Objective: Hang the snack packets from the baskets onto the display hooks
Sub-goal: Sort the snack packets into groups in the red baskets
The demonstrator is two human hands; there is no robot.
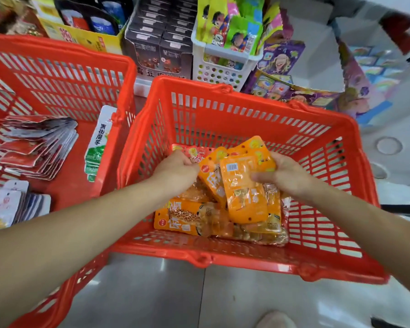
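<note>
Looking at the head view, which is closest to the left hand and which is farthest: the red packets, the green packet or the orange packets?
1. Orange packets: in the right basket, right at the left hand, which grips one.
2. Green packet: leaning on the right wall of the left basket.
3. Red packets: stacked farther left in that basket.

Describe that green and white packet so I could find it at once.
Start at the left red basket. Against its right wall a tall packet stands on end, apart from the red packets lying in fanned stacks. It alone is white on top and green below.
</note>
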